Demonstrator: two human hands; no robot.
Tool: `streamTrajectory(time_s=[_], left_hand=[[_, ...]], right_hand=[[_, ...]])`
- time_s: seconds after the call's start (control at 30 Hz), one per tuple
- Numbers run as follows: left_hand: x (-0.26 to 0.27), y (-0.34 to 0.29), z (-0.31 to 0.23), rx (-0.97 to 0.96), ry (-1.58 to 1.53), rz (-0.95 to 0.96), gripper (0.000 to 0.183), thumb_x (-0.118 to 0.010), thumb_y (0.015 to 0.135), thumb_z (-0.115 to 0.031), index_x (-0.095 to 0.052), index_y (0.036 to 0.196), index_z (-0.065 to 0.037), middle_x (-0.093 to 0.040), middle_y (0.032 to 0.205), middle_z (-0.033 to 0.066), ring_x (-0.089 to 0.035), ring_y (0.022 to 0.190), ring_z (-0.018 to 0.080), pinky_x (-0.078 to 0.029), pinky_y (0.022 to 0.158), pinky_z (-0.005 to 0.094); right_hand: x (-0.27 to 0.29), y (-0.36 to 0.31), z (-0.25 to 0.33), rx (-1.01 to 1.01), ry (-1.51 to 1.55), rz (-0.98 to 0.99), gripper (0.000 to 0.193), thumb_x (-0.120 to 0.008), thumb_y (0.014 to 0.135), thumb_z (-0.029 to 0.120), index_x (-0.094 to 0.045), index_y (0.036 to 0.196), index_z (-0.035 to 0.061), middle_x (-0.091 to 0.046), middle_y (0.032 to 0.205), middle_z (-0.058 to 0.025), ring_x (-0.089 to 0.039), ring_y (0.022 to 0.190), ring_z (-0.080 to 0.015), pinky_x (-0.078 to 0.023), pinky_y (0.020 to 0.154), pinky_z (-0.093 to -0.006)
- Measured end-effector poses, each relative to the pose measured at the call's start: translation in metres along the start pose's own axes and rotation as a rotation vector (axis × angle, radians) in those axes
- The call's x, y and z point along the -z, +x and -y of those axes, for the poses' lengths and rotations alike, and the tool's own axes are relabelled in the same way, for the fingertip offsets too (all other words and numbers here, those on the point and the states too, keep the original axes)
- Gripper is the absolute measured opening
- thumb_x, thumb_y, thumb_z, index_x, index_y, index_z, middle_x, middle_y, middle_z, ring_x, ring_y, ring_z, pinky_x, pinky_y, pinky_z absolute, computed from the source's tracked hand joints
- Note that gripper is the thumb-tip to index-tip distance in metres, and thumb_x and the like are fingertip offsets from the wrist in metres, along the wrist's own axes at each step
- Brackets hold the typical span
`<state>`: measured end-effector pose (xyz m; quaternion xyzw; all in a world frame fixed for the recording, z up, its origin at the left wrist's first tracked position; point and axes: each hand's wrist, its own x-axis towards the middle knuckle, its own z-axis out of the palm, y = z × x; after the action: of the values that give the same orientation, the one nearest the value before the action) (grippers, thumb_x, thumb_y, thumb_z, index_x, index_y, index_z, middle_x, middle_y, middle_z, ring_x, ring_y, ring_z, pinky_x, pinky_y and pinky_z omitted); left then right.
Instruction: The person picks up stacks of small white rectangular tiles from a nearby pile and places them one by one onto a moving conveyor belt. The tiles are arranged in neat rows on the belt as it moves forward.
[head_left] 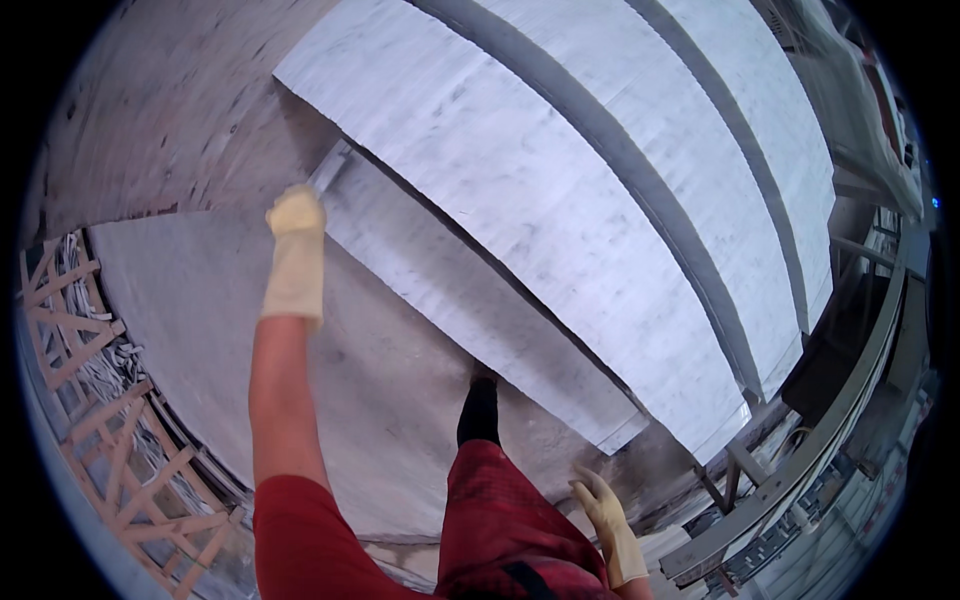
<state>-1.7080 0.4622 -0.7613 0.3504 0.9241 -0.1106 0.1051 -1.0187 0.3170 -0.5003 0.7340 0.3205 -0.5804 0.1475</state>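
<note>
Could slip against the lower leg (478, 412) beside the narrow slab (480, 315), near-left of the wide slab (510, 175), if supported unevenly; cannot tell whether gripping its far-left end with the left hand (296, 212); with right hand (606, 510) open, apart.

The floor (200, 330) gives room leftward, while pale slabs (530, 200) bar the right.

My left hand (297, 210) wears a pale cream-yellow, smooth, rubbery-looking glove (292, 280) with a long, loose cuff; my right hand (600, 500) wears a matching cream-yellow glove (625, 557). I have on a plain bright-red short sleeve (300, 530), a dark-red lower garment (500, 520) with a faint grid pattern, and snug black cloth (479, 410) around my lower leg.
</note>
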Motion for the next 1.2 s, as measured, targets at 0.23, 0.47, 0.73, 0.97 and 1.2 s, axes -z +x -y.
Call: streamTrajectory(time_s=[0.23,0.47,0.73,0.97,1.2], left_hand=[[0.007,-0.218,0.019,0.023,-0.774,0.560,0.035,-0.083,0.093,-0.035,-0.079,0.114,-0.007,-0.082,0.106,0.0140,-0.078,0.096,0.0272,-0.060,0.086,0.0438],[0.072,-0.434,-0.036,0.142,-1.272,1.469,0.040,-0.081,0.098,-0.030,-0.075,0.127,-0.002,-0.080,0.114,0.0098,-0.076,0.098,0.0181,-0.060,0.085,0.0366],[0.126,-0.530,-0.093,-0.209,-1.276,1.735,0.044,-0.079,0.100,-0.030,-0.072,0.133,-0.002,-0.079,0.116,0.0082,-0.075,0.099,0.0182,-0.059,0.085,0.0348],[0.130,-0.602,-0.127,-0.227,-1.156,1.684,0.043,-0.077,0.102,-0.025,-0.069,0.136,0.001,-0.078,0.122,0.0110,-0.075,0.104,0.0205,-0.058,0.090,0.0352],[0.090,-0.724,-0.157,-0.121,-1.099,1.587,0.046,-0.078,0.102,-0.027,-0.068,0.137,0.000,-0.077,0.125,0.0106,-0.073,0.108,0.0200,-0.056,0.093,0.0350]], right_hand=[[-0.018,-0.011,0.023,-0.068,-0.043,0.023,0.056,-0.064,0.109,0.024,-0.051,0.159,0.0023,-0.072,0.135,-0.0155,-0.066,0.116,-0.0187,-0.053,0.098,-0.0324],[-0.033,-0.013,0.023,0.229,0.203,0.352,0.065,-0.066,0.110,0.033,-0.044,0.162,-0.0002,-0.062,0.149,-0.0188,-0.062,0.132,-0.0227,-0.048,0.114,-0.0378],[-0.013,-0.064,0.002,0.388,0.536,0.514,0.062,-0.070,0.107,0.033,-0.054,0.154,-0.0029,-0.065,0.147,-0.0110,-0.062,0.133,-0.0223,-0.046,0.116,-0.0393],[0.021,-0.068,-0.070,0.349,0.597,0.520,0.054,-0.077,0.103,0.025,-0.061,0.148,0.0003,-0.069,0.141,-0.0095,-0.066,0.128,-0.0205,-0.050,0.113,-0.0368],[0.057,-0.063,-0.184,0.335,0.708,0.477,0.056,-0.080,0.100,0.025,-0.061,0.148,0.0015,-0.070,0.141,-0.0109,-0.067,0.128,-0.0222,-0.050,0.113,-0.0385]])
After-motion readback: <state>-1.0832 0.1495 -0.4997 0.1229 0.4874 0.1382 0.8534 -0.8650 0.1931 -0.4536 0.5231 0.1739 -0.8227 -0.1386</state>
